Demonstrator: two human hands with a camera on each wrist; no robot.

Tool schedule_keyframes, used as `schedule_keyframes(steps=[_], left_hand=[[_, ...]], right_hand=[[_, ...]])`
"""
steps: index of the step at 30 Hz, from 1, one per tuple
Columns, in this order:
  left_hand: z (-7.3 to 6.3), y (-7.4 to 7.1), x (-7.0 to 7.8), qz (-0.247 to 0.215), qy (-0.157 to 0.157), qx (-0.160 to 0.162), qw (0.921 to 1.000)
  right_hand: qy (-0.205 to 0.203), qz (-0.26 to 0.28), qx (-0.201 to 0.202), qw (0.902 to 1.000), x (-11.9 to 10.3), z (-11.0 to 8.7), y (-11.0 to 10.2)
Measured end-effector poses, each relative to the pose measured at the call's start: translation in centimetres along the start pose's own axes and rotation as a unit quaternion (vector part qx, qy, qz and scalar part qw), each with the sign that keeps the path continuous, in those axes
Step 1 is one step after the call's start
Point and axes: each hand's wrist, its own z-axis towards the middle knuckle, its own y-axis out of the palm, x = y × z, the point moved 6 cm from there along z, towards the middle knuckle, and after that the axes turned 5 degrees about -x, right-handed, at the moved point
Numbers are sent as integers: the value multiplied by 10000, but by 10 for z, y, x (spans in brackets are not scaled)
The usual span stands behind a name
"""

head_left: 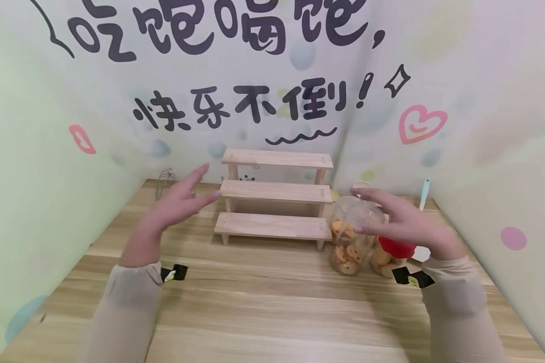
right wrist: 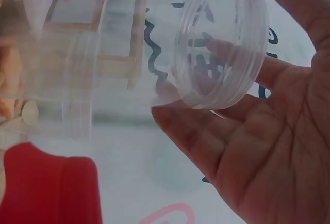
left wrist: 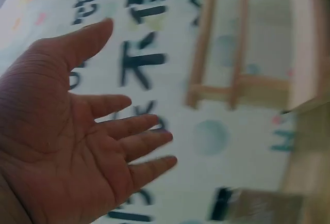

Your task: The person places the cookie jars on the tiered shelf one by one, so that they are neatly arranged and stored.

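Note:
My right hand (head_left: pixel 404 224) grips a clear round lid (right wrist: pixel 221 43) by its edge, with fingers showing through it. Below the lid, and apart from it, is the open rim of a clear jar (head_left: pixel 345 257) holding several cookies. A red lid (right wrist: pixel 51 188) tops a second container beside that jar, partly hidden behind my right hand in the head view. My left hand (head_left: pixel 177 201) hovers to the left of a three-step wooden shelf (head_left: pixel 274 226). Its palm (left wrist: pixel 72 146) shows in the left wrist view, fingers spread and holding nothing.
A wire whisk (head_left: pixel 165 179) stands at the back left, behind my left hand. At the back right a light blue handle (head_left: pixel 425 194) leans near the wall. The wooden table (head_left: pixel 254 312) meets printed fabric walls (head_left: pixel 458 91) at the back and sides.

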Motion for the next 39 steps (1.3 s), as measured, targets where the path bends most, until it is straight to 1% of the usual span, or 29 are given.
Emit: schedule_keyframes(steps=[1, 3, 5, 6, 9, 12, 14, 15, 17, 19, 22, 24, 25, 26, 29, 31, 33, 36, 39], left_hand=[[7, 9, -7, -355, -137, -49, 9993], [20, 26, -22, -915, -417, -37, 9949], [31, 43, -38, -1399, -639, 65, 9881], [36, 51, -46, -1673, -672, 121, 9835], [46, 70, -66, -2393, -536, 297, 9690], [51, 82, -78, -2897, -189, 516, 9555], [52, 85, -82, -3118, -4, 698, 9476], [52, 85, -83, -3178, 79, 762, 9451], [49, 82, -78, -3230, 100, 815, 9428], [49, 83, -79, -3305, 101, 850, 9399], [49, 83, -80, -3308, 87, 926, 9391], [53, 87, -88, -3343, 184, 1033, 9366], [54, 86, -88, -3322, 238, 1066, 9369], [55, 86, -89, -3315, 298, 1062, 9370], [56, 83, -90, -3442, 412, 973, 9329], [57, 82, -91, -3610, 481, 862, 9273], [58, 82, -93, -3817, 527, 776, 9195], [59, 83, -95, -4072, 580, 739, 9085], [61, 84, -99, -4287, 577, 791, 8981]], right_hand=[[-62, 55, -74, 9999, 0, 0, 1], [-127, 228, -235, 9994, -1, 1, 3], [-53, 358, -363, 9987, 0, 2, 7], [12, 448, -447, 9980, 0, 2, 9], [236, 527, -641, 9963, 2, 2, 14], [295, 574, -728, 9953, 4, 2, 16], [284, 522, -694, 9958, 4, 3, 15], [276, 515, -675, 9960, 4, 3, 15], [270, 473, -623, 9966, 4, 3, 14], [288, 364, -556, 9974, 3, 2, 13], [261, 208, -354, 9988, 0, 1, 10], [256, 100, -221, 9994, -3, 0, 7], [259, 29, -140, 9996, -4, 0, 5], [266, -26, -75, 9996, -5, 0, 3], [280, -180, 79, 9994, -6, 0, 0], [309, -236, 205, 9990, -7, 1, -2], [314, -197, 369, 9986, -8, 0, -4], [174, 121, 672, 9975, -9, -1, -10], [-124, 511, 1008, 9935, -10, -2, -16]])
